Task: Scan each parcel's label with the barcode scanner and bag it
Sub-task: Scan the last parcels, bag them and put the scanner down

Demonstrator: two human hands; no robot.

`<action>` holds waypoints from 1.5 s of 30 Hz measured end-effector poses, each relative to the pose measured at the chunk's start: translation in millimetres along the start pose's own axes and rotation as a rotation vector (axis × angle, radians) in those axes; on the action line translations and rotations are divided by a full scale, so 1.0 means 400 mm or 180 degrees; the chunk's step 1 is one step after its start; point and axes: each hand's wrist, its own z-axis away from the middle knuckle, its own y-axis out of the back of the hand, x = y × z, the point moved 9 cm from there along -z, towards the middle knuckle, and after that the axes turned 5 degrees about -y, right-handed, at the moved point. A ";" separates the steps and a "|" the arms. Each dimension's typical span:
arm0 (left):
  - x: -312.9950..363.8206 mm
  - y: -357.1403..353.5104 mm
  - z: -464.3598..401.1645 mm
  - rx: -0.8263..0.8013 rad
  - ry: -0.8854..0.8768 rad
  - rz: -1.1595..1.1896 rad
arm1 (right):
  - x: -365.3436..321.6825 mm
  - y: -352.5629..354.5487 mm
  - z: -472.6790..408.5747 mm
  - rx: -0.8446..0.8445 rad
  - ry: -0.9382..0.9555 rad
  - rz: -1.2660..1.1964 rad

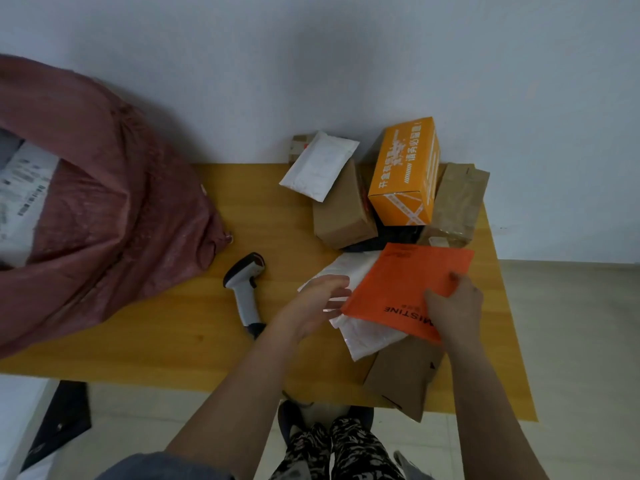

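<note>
An orange flat mailer [403, 284] lies tilted on top of a white plastic parcel [360, 332] on the wooden table [194, 344]. My right hand [453, 306] grips the mailer's right edge, thumb on top. At the mailer's left edge my left hand [320, 301] reaches in with fingers relaxed, over the white parcel. The grey barcode scanner [244, 289] lies on the table left of my hands, untouched. The large dark red sack [114, 216] stands at the table's left, and labelled parcels [24, 192] show through its open mouth.
Behind the mailer is a pile: an orange box [403, 174], brown boxes [341, 209], a brown paper parcel [457, 202] and a white padded envelope [320, 166]. A brown envelope [403, 377] overhangs the table's near edge. The wall stands right behind the table.
</note>
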 end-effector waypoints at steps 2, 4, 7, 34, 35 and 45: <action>0.018 0.013 0.014 0.0041 -0.0137 -0.0075 | -0.043 0.003 0.009 -0.0050 0.0202 -0.0096; 0.036 0.033 0.027 0.0144 -0.0290 -0.0054 | -0.082 0.004 0.018 -0.0097 0.0364 -0.0188; 0.062 0.065 0.042 0.0263 -0.0488 0.0526 | -0.119 0.004 0.032 -0.0183 0.0392 -0.0567; 0.148 0.313 0.203 0.0854 -0.1493 0.0329 | -0.312 -0.212 0.177 -0.1300 0.0228 -0.1906; 0.149 0.332 0.203 0.1015 -0.1528 0.0384 | -0.310 -0.231 0.174 -0.1363 0.0185 -0.1922; 0.234 0.516 0.281 0.2110 -0.2285 0.0060 | -0.198 -0.565 0.194 -0.2097 -0.0001 -0.0253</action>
